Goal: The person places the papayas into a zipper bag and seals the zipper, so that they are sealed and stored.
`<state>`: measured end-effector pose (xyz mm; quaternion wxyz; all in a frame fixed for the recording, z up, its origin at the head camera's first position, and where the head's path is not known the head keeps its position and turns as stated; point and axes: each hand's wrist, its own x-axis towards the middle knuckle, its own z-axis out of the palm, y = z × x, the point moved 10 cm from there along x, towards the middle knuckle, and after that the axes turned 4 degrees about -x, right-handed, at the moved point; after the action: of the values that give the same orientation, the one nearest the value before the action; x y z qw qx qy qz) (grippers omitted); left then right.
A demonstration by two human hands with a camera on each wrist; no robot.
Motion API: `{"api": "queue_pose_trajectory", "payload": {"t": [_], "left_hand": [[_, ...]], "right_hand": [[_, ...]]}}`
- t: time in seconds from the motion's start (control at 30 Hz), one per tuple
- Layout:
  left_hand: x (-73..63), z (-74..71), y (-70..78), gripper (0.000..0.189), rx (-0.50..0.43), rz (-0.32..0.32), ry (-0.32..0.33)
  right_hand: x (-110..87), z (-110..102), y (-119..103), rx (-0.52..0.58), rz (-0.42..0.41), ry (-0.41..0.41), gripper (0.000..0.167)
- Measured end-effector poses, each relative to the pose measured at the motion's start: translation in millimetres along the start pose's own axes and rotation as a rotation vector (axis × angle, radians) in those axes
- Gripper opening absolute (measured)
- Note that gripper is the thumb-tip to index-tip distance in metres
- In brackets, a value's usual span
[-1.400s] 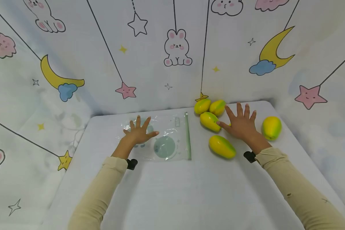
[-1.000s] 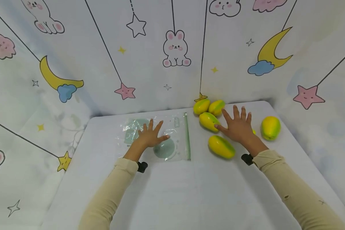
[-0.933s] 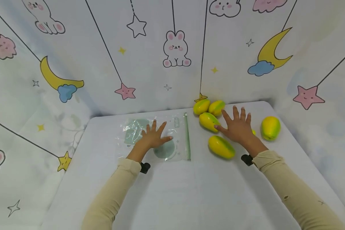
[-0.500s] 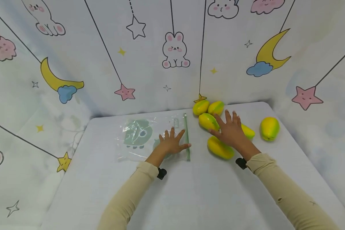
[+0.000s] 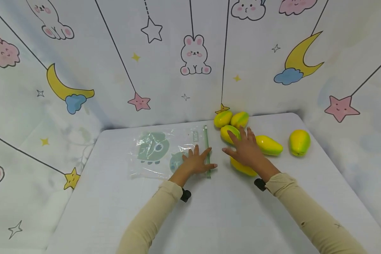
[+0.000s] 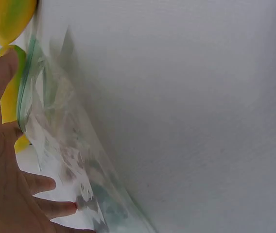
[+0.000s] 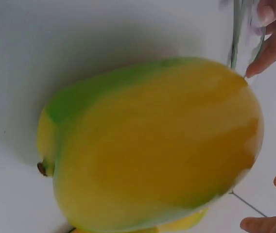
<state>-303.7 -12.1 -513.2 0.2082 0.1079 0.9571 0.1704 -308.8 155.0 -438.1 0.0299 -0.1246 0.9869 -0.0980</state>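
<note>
A clear zip bag (image 5: 158, 167) with green printed shapes lies flat on the white table, its green zip strip (image 5: 206, 135) at the right end. My left hand (image 5: 195, 164) is over that end, fingers spread, thumb reaching past the strip. In the left wrist view the fingertips overlap the clear plastic (image 6: 65, 131). My right hand (image 5: 246, 150), also spread, hovers around the nearest yellow-green mango (image 5: 242, 170), hiding part of it. That mango (image 7: 152, 145) fills the right wrist view, its stem end to the left. Neither hand grips anything.
Two mangoes touch at the back edge, a left one (image 5: 223, 119) and a right one (image 5: 240, 120), with another mango (image 5: 230, 134) just in front. Farther right lie a long mango (image 5: 269, 145) and a rounder-looking mango (image 5: 299, 142). A patterned cloth wall (image 5: 165, 77) rises behind the table.
My left hand has moved right across the bag to its zip end. My right hand has come left and nearer me, over the front mango, uncovering the long mango behind.
</note>
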Motion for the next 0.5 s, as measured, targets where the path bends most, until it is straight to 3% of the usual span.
{"api": "queue_pose_trajectory", "payload": {"t": [0.13, 0.27, 0.5], "left_hand": [[0.9, -2.6, 0.5, 0.077, -0.01, 0.017, 0.027], [2.7, -15.2, 1.5, 0.071, 0.023, 0.057, 0.111], [-0.1, -38.4, -1.5, 0.026, -0.012, 0.099, 0.239]], "right_hand": [[-1.2, 2, -8, -0.008, -0.012, 0.009, 0.082], [-1.9, 5, -14, -0.016, -0.037, 0.035, 0.08], [-3.3, 11, -35, 0.009, -0.115, 0.09, 0.073]]}}
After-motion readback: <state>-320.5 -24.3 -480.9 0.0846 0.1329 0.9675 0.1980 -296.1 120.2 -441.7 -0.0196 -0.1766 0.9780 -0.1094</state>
